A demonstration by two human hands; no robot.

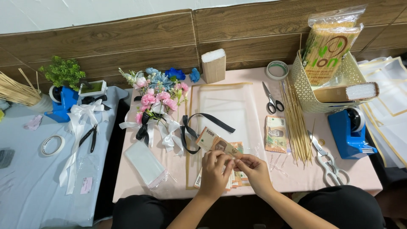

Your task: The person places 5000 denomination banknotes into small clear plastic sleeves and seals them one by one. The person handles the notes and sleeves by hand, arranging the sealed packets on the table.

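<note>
Both hands hold one orange-brown banknote above the near edge of a pink table. My left hand grips its lower part and my right hand pinches its right end. Under the hands lies a fanned pile of similar banknotes. A second small stack of banknotes rests to the right. A clear sheet with gold borders is spread beneath.
A bunch of pink and blue flowers with black and white ribbons lies left. Black scissors, wooden skewers, a blue tape dispenser, a cream basket and white-handled scissors sit right. A second table stands left.
</note>
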